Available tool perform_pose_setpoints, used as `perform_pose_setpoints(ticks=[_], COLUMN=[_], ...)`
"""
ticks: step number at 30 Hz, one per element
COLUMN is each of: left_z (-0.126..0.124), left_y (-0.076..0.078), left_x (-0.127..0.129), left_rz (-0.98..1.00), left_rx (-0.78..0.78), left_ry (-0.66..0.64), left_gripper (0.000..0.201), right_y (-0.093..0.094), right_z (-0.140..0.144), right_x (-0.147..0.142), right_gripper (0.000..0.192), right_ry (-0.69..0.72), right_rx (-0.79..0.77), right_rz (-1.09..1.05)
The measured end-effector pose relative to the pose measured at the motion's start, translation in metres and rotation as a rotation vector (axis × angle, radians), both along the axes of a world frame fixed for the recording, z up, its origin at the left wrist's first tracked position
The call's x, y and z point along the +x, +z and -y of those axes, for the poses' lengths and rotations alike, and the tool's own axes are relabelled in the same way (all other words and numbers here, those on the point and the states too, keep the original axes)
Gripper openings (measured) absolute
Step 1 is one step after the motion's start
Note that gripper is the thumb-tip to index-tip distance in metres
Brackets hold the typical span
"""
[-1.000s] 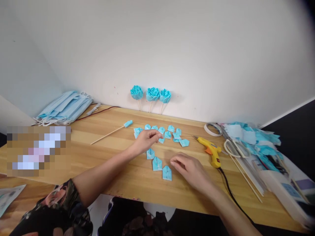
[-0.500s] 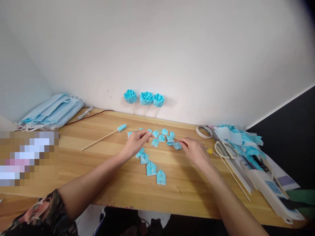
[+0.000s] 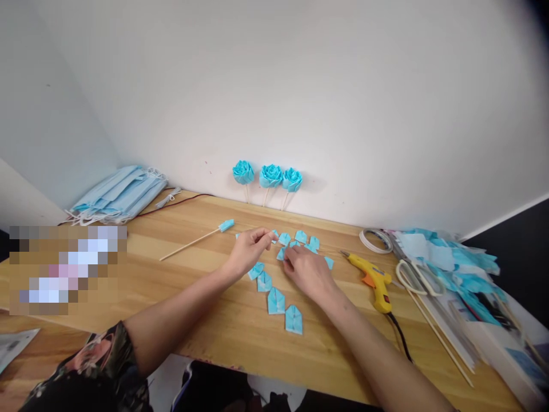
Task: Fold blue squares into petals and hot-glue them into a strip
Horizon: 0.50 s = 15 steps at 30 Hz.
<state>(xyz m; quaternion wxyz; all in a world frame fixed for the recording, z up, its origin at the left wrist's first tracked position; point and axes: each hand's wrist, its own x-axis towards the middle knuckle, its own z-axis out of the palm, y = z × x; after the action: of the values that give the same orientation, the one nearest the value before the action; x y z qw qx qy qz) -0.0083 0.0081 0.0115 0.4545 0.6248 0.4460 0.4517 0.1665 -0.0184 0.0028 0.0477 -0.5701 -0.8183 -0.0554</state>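
Left hand, right hand half-curled over flat blue folded pentagonal pieces on brown wooden bench; can't tell whether either grips one.

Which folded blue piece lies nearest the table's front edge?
The folded piece at the near end of the slanting row; the others lie farther away.

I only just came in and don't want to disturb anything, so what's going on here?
A person is working by hand among small folded blue pieces spread on a wooden table. The right hand is down at the far group, and the left hand is just beside it; whether either grips a piece is unclear. Three blue flowers on sticks lean at the back, a blue-tipped stick lies to the left, and a yellow glue gun lies to the right.
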Motion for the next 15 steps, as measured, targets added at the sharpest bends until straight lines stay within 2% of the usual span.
perform_pose_setpoints(ticks=[3,5,7,9,12,15], left_z=[0.000,0.000,0.001,0.001,0.002,0.003], left_y=[0.001,0.001,0.001,0.001,-0.002,-0.004], left_x=[-0.001,-0.001,-0.001,0.000,0.002,0.003], left_rz=[-0.001,-0.011,-0.035,-0.064,-0.079,-0.066], left_rx=[-0.003,-0.010,-0.023,-0.028,-0.012,-0.016], left_ry=[-0.002,-0.007,-0.016,-0.033,-0.102,-0.166], left_gripper=[0.033,0.033,0.033,0.032,0.028,0.028], right_y=[-0.001,0.001,0.005,0.008,0.009,0.008], right_z=[-0.002,-0.004,-0.005,-0.005,-0.004,-0.002], right_x=[0.009,0.019,0.027,0.033,0.035,0.033], right_gripper=[0.014,0.011,0.015,0.022,0.025,0.023], right_ry=[-0.030,-0.079,-0.134,-0.157,-0.129,-0.093], right_rx=[-0.049,-0.161,-0.347,-0.539,-0.709,-0.761], right_rz=[-0.257,-0.638,-1.078,-1.416,-1.643,-1.688])
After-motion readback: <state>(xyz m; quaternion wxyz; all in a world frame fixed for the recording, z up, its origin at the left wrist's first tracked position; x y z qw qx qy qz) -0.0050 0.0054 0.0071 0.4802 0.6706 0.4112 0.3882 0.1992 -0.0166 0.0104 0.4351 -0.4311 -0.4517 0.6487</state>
